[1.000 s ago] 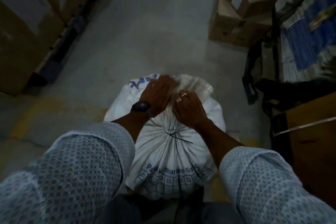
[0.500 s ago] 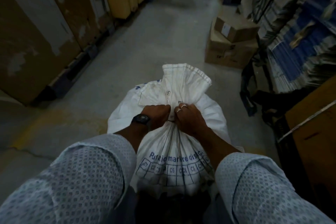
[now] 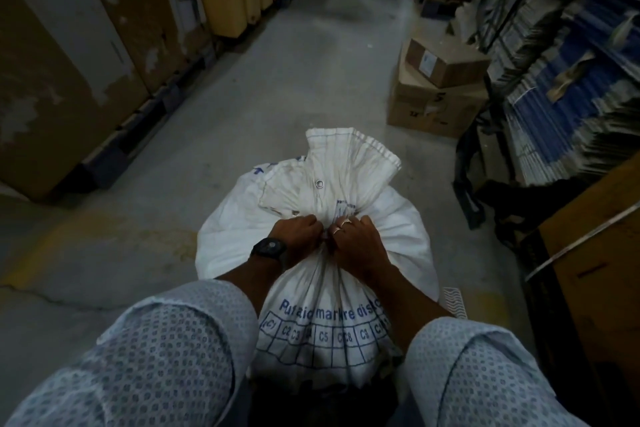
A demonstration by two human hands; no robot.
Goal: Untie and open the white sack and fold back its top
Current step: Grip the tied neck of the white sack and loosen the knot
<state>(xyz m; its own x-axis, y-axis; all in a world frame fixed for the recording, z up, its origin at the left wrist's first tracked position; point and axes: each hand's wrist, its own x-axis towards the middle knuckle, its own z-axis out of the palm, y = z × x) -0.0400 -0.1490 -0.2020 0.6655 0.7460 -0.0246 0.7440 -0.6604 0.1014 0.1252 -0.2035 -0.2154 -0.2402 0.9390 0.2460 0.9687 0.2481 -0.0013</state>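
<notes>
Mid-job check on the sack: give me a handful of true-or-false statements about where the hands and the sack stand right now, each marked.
1. Both hands grip the gathered neck of the white sack. True: the left hand and right hand close on it side by side.
2. The sack's top is already folded back and open. False: it is bunched shut, fanning out above the hands.
3. The wristwatch is on the right wrist. False: it is on the left.
4. The right hand wears rings. True.
5. Stacked cardboard boxes sit beyond the sack to the right. True.
</notes>
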